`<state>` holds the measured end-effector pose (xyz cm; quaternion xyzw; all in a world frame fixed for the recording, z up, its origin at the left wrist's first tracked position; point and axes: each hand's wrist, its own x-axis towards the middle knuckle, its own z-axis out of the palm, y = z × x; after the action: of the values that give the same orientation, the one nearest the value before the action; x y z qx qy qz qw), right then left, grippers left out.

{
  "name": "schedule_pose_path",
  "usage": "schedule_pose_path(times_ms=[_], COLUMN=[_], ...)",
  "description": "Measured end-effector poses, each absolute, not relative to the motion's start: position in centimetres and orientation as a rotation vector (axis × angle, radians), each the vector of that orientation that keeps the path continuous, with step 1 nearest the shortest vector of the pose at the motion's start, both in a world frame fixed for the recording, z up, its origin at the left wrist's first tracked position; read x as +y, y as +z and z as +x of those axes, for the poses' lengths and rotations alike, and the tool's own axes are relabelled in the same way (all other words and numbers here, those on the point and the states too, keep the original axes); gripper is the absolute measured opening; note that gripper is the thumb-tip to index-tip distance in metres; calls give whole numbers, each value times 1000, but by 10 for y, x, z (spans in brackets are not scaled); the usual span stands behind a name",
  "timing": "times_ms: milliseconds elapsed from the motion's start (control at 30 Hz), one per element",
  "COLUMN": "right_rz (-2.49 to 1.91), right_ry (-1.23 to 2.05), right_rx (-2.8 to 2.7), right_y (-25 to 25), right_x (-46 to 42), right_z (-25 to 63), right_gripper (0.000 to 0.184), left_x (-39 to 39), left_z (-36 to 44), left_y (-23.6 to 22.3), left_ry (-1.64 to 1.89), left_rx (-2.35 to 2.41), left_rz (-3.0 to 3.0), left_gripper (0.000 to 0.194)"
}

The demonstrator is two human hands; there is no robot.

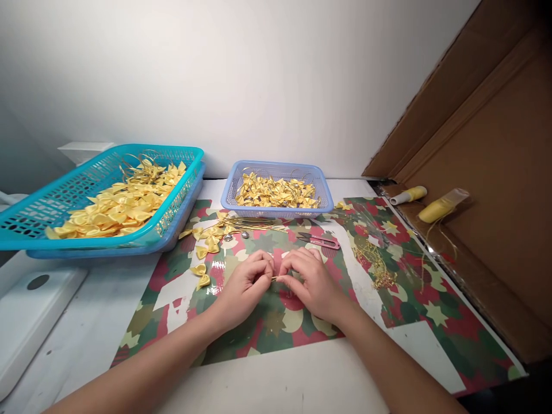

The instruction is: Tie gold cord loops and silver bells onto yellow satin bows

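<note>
Forearms (164, 362), bare, reach in from the two lower corners over a white table (276, 382) and onto a patterned sheet (276, 330) in green, red, cream and olive. Near the middle of the sheet, two hands almost meet. The left hand (248, 282) is curled, its thumb and fingers pinching one end of a short, thin gold strand (274, 278); the right hand (308, 279) pinches the other end the same way. What else the curled fingers may cover cannot be told.

At the left edge lies a white plastic piece (38, 313) with a dark oval. Loose yellow satin bows (200, 276) lie left of the hands. Beyond the hands are two small, shiny, dark items (245, 234), pink-handled snips (323, 242) and a row of thin gold lengths (254, 223). To the right is a tangle of gold strands (374, 264).

Farther off, a turquoise basket (107, 244) of yellow bows stands at left, a smaller periwinkle basket (278, 213) of bows and gold loops at centre. Two yellow rolls (440, 208) rest at right by brown cardboard (487, 144). Behind rises a plain white wall (276, 75).
</note>
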<state>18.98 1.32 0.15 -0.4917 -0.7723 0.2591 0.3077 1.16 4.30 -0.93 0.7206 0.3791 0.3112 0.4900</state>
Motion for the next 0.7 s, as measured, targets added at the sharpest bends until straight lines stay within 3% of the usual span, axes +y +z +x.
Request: schedule_pose_path(times_ms=[400, 700], right_rz=[-1097, -1131], right_ry=[1291, 1367], right_rx=[-1709, -1605], right_y=[4, 2], right_x=[16, 15], right_z=[192, 190], right_gripper=[13, 14], left_x=[48, 49], left_z=[7, 9], left_y=[-4, -9], left_ry=[577, 549], left_rx=[670, 646], left_rz=[1568, 1324], left_gripper=[23, 18])
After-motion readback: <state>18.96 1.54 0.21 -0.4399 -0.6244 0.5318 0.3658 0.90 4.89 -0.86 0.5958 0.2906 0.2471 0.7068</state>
